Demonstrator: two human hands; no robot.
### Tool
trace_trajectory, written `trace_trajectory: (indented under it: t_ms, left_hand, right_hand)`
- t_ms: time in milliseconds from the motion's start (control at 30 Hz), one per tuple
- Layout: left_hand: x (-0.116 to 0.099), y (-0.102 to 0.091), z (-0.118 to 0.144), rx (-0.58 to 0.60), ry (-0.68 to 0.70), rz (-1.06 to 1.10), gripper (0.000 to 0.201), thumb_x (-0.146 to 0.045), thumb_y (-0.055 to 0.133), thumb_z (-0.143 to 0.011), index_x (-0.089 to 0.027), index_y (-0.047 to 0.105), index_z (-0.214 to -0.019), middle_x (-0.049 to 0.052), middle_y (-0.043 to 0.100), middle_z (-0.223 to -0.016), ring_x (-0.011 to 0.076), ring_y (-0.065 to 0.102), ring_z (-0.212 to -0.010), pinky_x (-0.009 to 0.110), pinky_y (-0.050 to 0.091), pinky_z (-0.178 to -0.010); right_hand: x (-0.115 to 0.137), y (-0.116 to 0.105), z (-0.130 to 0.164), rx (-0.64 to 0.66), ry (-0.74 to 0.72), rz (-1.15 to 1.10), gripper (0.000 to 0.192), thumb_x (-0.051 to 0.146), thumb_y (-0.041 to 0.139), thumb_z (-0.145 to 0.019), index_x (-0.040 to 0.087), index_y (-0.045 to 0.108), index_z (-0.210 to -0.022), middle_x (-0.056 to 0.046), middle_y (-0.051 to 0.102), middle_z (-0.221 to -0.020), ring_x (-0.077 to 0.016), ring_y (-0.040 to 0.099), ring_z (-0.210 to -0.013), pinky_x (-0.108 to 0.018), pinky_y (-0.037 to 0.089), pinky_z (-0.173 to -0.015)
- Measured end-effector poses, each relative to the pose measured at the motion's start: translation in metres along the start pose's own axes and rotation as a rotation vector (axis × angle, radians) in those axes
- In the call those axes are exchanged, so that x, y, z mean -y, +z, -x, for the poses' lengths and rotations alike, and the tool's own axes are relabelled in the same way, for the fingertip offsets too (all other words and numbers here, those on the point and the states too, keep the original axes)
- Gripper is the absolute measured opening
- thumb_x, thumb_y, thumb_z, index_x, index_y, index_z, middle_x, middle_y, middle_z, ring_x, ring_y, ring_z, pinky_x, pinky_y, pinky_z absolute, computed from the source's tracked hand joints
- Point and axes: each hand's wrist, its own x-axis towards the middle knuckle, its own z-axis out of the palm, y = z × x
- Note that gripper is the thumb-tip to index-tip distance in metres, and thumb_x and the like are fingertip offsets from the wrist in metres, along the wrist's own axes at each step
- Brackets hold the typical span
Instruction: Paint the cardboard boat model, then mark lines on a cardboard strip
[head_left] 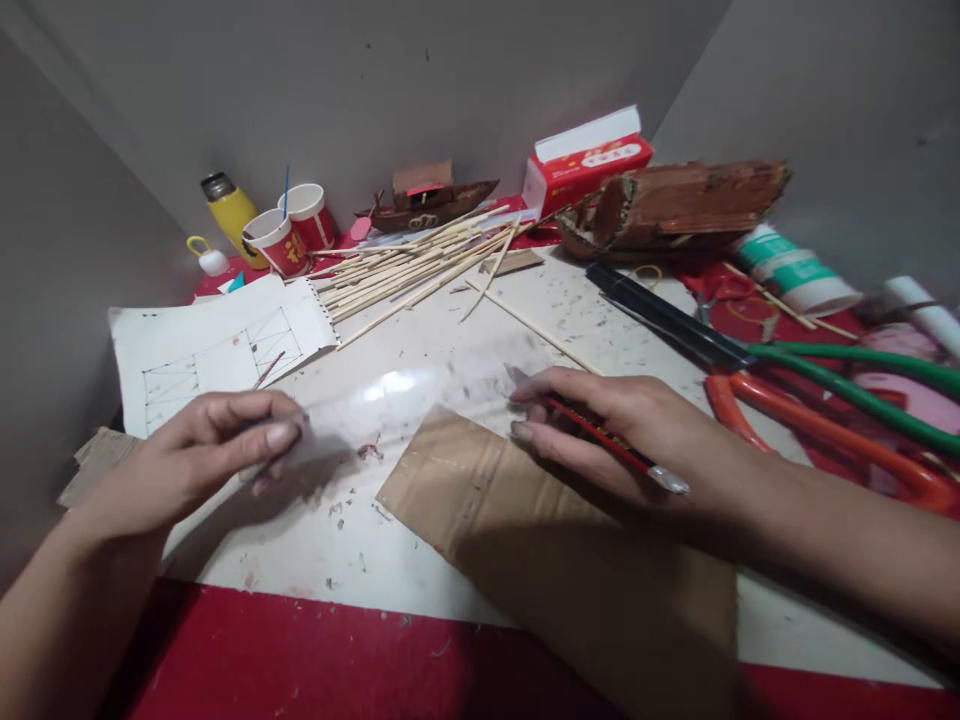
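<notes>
Pinched between the thumb and fingers of my left hand (232,440) is one end of a clear plastic ruler (390,388), blurred and catching the light. It stretches rightward above the white work surface (300,560). My right hand (600,425) is closed around a red and black pencil (600,437), its tip pointing up and left by the ruler's right end. Whether those fingers also touch the ruler I cannot tell. Beneath and in front of the right hand lies a brown cardboard piece (480,490), partly in shadow.
Wooden sticks (420,270) lie piled behind the hands, near a notebook with a drawing (217,345). Paper cups (277,245), a yellow bottle (232,215), a small model boat (431,200) and a larger one (675,210) stand behind. Large shears with green handles (862,385) lie right.
</notes>
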Motion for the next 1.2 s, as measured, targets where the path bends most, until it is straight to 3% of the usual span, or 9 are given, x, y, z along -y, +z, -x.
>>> trace_trajectory:
  t_ms: [133, 333, 467, 633, 800, 900, 1100, 1200]
  left_hand:
    - [0.013, 0.013, -0.014, -0.047, -0.008, 0.279, 0.02, -0.028, 0.08, -0.077, -0.017, 0.066, -0.087, 0.0, 0.067, -0.067, 0.0085, 0.058, -0.057, 0.016, 0.045, -0.055]
    - [0.024, 0.03, -0.019, -0.008, -0.064, 0.392, 0.024, -0.025, 0.079, -0.079, -0.016, 0.061, -0.092, 0.005, 0.072, -0.075, 0.011, 0.061, -0.059, 0.02, 0.047, -0.055]
    - [0.027, 0.035, -0.019, 0.025, -0.061, 0.396, 0.022, -0.022, 0.08, -0.078, -0.014, 0.062, -0.088, 0.002, 0.068, -0.069, 0.0085, 0.057, -0.054, 0.019, 0.046, -0.052]
    - [0.028, 0.037, -0.02, 0.039, -0.079, 0.387, 0.021, -0.023, 0.08, -0.078, -0.015, 0.061, -0.084, 0.0, 0.065, -0.067, 0.0082, 0.056, -0.055, 0.019, 0.047, -0.055]
    - [0.031, 0.038, -0.018, 0.008, -0.097, 0.352, 0.025, -0.026, 0.082, -0.076, -0.015, 0.061, -0.085, -0.002, 0.063, -0.062, 0.0063, 0.05, -0.047, 0.017, 0.039, -0.047]
    - [0.031, 0.039, -0.018, -0.005, -0.086, 0.375, 0.025, -0.029, 0.08, -0.079, -0.016, 0.061, -0.089, 0.001, 0.068, -0.067, 0.0055, 0.049, -0.046, 0.016, 0.035, -0.044]
    - [0.03, 0.04, -0.018, -0.017, -0.065, 0.418, 0.024, -0.032, 0.077, -0.082, -0.016, 0.062, -0.089, 0.005, 0.073, -0.077, 0.0073, 0.058, -0.05, 0.017, 0.045, -0.049]
    - [0.029, 0.041, -0.018, 0.002, -0.074, 0.403, 0.024, -0.034, 0.077, -0.082, -0.014, 0.063, -0.081, 0.006, 0.073, -0.071, 0.0097, 0.062, -0.052, 0.019, 0.049, -0.053]
  right_hand:
    - [-0.001, 0.001, 0.006, 0.06, -0.046, 0.081, 0.018, 0.036, 0.058, -0.09, 0.02, 0.057, -0.099, -0.004, 0.067, -0.078, -0.0181, 0.064, -0.064, -0.028, 0.045, -0.056]
    - [0.005, 0.009, 0.023, 0.148, -0.076, 0.162, 0.023, 0.039, 0.059, -0.091, 0.021, 0.054, -0.104, -0.008, 0.066, -0.094, -0.0206, 0.065, -0.075, -0.031, 0.048, -0.062]
    - [0.01, 0.015, 0.024, 0.137, -0.008, 0.116, 0.017, 0.031, 0.062, -0.087, 0.024, 0.054, -0.1, -0.004, 0.065, -0.086, -0.0176, 0.061, -0.067, -0.029, 0.046, -0.058]
    - [0.012, 0.015, 0.018, 0.112, 0.066, -0.07, 0.019, 0.025, 0.061, -0.084, 0.023, 0.053, -0.102, -0.002, 0.062, -0.086, -0.0106, 0.051, -0.057, -0.024, 0.042, -0.053]
    - [0.023, 0.012, 0.021, 0.288, 0.321, -0.511, 0.023, 0.029, 0.067, -0.083, 0.022, 0.055, -0.102, -0.003, 0.063, -0.09, -0.0105, 0.054, -0.063, -0.022, 0.045, -0.054]
    - [0.027, 0.012, 0.024, 0.337, 0.394, -0.681, 0.023, 0.033, 0.07, -0.083, 0.02, 0.058, -0.097, -0.002, 0.061, -0.082, -0.0111, 0.056, -0.064, -0.021, 0.046, -0.055]
    - [0.025, 0.003, 0.012, 0.136, 0.337, -0.541, 0.023, 0.04, 0.068, -0.085, 0.021, 0.057, -0.092, 0.002, 0.056, -0.07, -0.0095, 0.049, -0.056, -0.02, 0.039, -0.049]
    - [0.017, 0.004, 0.004, 0.08, 0.289, -0.447, 0.021, 0.039, 0.066, -0.086, 0.021, 0.055, -0.089, 0.002, 0.055, -0.068, -0.0113, 0.05, -0.056, -0.022, 0.041, -0.051]
